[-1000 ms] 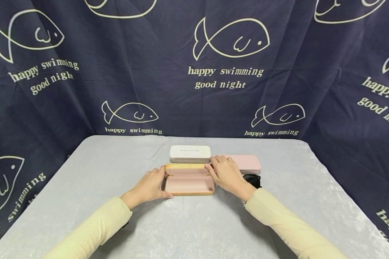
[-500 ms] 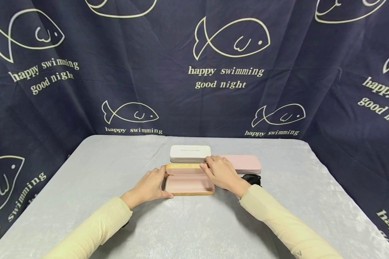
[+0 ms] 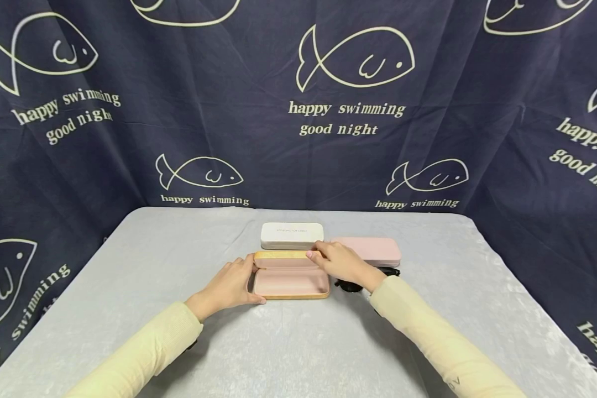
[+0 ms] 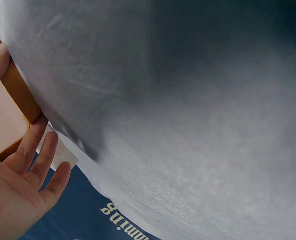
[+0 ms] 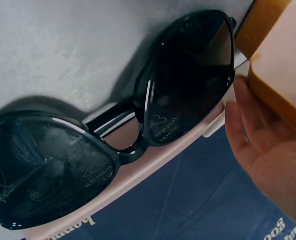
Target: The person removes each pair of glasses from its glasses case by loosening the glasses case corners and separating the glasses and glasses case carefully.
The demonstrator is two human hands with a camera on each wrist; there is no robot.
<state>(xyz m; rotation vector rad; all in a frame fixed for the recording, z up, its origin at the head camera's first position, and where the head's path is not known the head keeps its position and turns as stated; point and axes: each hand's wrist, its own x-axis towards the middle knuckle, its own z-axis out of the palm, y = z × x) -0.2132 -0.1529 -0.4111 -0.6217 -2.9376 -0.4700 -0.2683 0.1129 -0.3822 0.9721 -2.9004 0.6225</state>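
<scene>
An orange-edged glasses case [image 3: 291, 283] with a pink lining lies open on the table, its lid tipped up at the back. My left hand [image 3: 228, 286] grips the left end, thumb at the front edge and fingers toward the hinge side. In the left wrist view the thumb and a finger touch the orange rim [image 4: 21, 92]. My right hand [image 3: 342, 262] holds the lid near its right end, thumb over the edge and fingers behind. Black sunglasses [image 3: 349, 286] lie just right of the case, partly hidden by the right forearm; their dark lenses [image 5: 188, 75] fill much of the right wrist view.
Behind the open case stands a white glasses case [image 3: 291, 235] with small lettering. A pink glasses case [image 3: 375, 250] is to its right, behind the sunglasses. The light grey cloth [image 3: 298, 348] covers the table, with a dark blue fish-print curtain [image 3: 258, 110] around its far sides.
My right hand has slid left along the lid's top edge, uncovering more of the sunglasses and the pink case. The left hand and the open case have stayed put.
</scene>
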